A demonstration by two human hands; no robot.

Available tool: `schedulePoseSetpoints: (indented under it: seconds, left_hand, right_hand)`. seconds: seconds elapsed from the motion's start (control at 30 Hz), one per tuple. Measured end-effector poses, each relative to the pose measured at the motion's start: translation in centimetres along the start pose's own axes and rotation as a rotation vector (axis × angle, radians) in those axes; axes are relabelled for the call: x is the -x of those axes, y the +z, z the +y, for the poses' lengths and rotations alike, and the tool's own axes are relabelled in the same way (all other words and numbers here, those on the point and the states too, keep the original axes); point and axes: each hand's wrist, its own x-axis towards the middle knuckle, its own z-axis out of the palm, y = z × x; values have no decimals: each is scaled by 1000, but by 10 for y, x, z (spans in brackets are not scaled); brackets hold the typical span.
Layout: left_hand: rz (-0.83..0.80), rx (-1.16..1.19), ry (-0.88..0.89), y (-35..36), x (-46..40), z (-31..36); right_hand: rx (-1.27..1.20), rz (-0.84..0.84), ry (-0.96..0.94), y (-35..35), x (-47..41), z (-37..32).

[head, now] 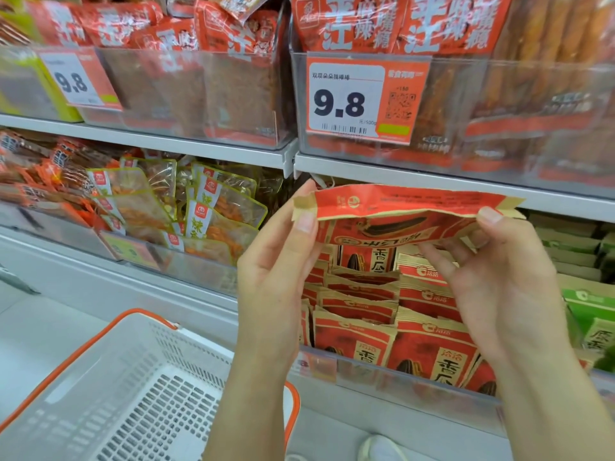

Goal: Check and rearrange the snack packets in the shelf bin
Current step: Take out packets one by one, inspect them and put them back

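Observation:
A red and tan sunflower-seed packet point(399, 214) is held up in front of the middle shelf, tilted with its top seam toward me. My left hand point(276, 271) pinches its left edge with thumb and fingers. My right hand point(499, 274) pinches its right edge, thumb on top. Below them a clear shelf bin point(392, 367) holds several matching red packets point(432, 354) standing in rows.
A white shopping basket with an orange rim point(133, 387) sits at lower left. Green packets point(592, 314) fill the bin to the right. Clear packets of orange snacks point(206, 214) lie in the left bin. Price tags reading 9.8 point(346, 101) hang on the upper shelf.

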Motion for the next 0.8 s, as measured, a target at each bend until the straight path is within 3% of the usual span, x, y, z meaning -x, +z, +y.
schedulePoseSetpoints:
  seconds: [0.33,0.5,0.63,0.8]
  left_hand:
    - [-27,18,21,-1,1,0]
    - [3,-82,-9,-3,1,-2]
    - [41,-150,-58,-7,0,-2]
    - [5,-232,-83,-6,0,1]
  right_hand:
    - [-5,10,14,0,2,-1]
    - [141,-34,-44,-2,3,-1]
    - [253,64,-105,-5,3,-2]
    - [134,154,-156,-1,3,-8]
